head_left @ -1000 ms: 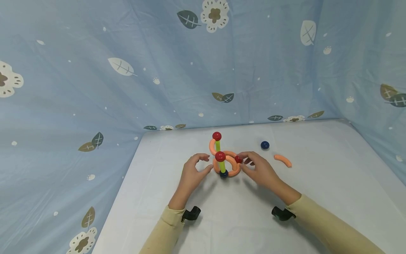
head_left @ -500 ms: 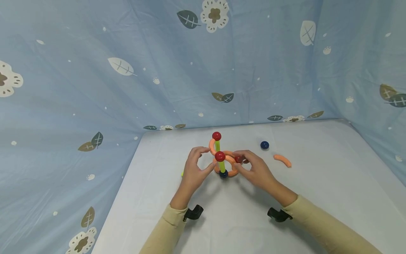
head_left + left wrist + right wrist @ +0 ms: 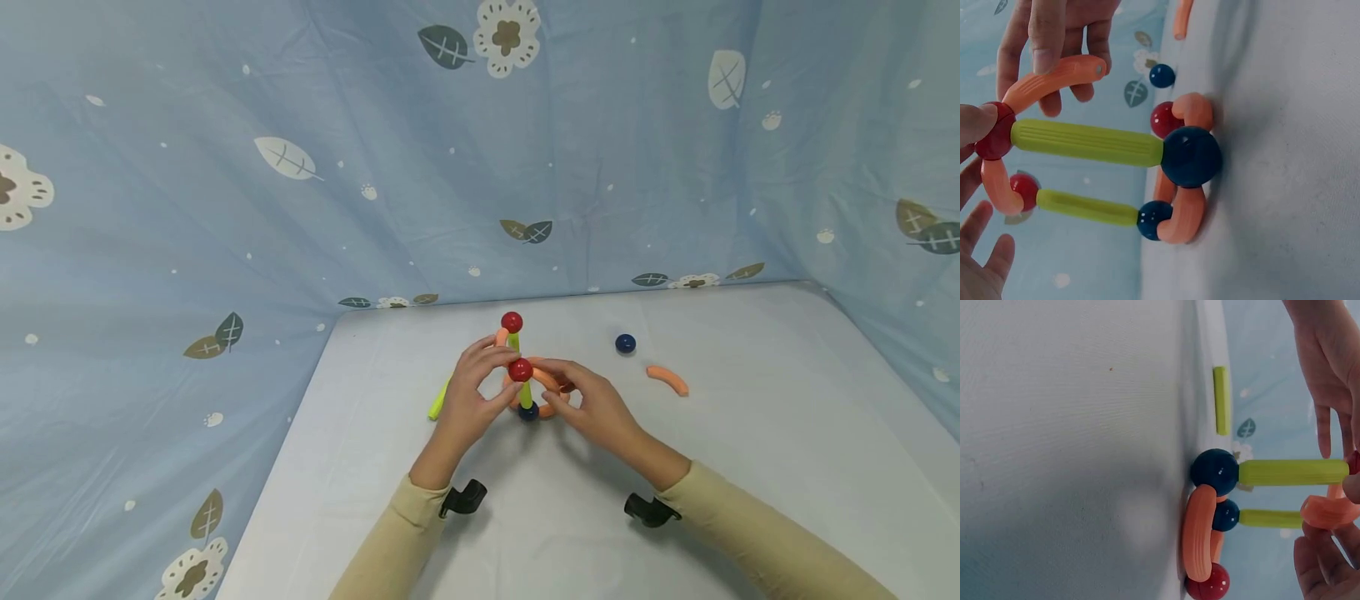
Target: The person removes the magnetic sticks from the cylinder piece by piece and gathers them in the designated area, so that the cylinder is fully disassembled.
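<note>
A toy frame of magnetic sticks and balls stands before me. Two upright yellow-green sticks (image 3: 1088,142) rise from dark blue balls (image 3: 1191,156), joined at the base by curved orange sticks (image 3: 1198,534). My left hand (image 3: 468,404) pinches the front top red ball (image 3: 521,370) between thumb and fingers. With thumb and fingertips my right hand (image 3: 600,410) grips a curved orange stick (image 3: 1057,78), whose one end is at that red ball. Another curved orange piece (image 3: 1000,190) runs from it to the rear red ball (image 3: 512,322). A lower red ball (image 3: 1209,582) sits at the base.
On the white tabletop (image 3: 570,533), a loose yellow-green stick (image 3: 438,404) lies left of the frame. To the right are a loose dark blue ball (image 3: 626,343) and a loose curved orange stick (image 3: 667,380). A blue patterned cloth (image 3: 390,167) hangs behind.
My left hand has moved right onto the front red ball, uncovering the loose yellow-green stick. My right hand has moved left, with the curved orange stick now up at the front red ball.
</note>
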A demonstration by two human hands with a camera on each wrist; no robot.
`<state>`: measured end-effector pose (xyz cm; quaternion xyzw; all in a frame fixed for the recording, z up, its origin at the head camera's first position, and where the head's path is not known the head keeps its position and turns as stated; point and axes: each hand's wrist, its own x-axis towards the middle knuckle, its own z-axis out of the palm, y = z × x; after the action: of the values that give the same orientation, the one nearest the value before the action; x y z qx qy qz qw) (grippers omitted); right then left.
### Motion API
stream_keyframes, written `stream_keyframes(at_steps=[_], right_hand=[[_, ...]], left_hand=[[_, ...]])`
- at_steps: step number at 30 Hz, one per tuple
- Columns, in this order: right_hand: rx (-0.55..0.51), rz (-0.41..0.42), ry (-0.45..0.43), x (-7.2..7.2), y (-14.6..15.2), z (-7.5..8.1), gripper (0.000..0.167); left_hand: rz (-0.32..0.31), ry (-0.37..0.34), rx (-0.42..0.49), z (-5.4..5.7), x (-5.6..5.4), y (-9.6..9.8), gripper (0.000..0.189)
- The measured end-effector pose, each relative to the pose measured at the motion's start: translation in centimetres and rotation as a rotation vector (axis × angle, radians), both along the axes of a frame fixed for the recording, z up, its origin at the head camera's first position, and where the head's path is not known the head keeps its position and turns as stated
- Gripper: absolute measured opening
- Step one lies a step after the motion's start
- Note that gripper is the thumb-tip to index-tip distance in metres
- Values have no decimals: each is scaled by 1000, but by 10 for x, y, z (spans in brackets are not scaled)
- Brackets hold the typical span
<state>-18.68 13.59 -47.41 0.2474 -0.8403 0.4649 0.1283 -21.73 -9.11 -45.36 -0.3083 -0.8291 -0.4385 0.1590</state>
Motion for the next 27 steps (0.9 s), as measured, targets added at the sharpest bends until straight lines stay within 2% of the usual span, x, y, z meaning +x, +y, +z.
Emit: stream_keyframes(at_steps=[9,15,21,27], right_hand=[[10,-2,8,1,-2,3,53],[14,-7,-2,1,-4,5,51],[19,-14,0,0,-4,5,49],[35,-31,8,-1,-4,5,47]], left_hand=[[-34,21,-3,-1,-1,1,37],[-27,35,-5,0,0,1,36],[-8,9,-22,2,-1,1,35],[-19,14,-22,1,-1,1,33]])
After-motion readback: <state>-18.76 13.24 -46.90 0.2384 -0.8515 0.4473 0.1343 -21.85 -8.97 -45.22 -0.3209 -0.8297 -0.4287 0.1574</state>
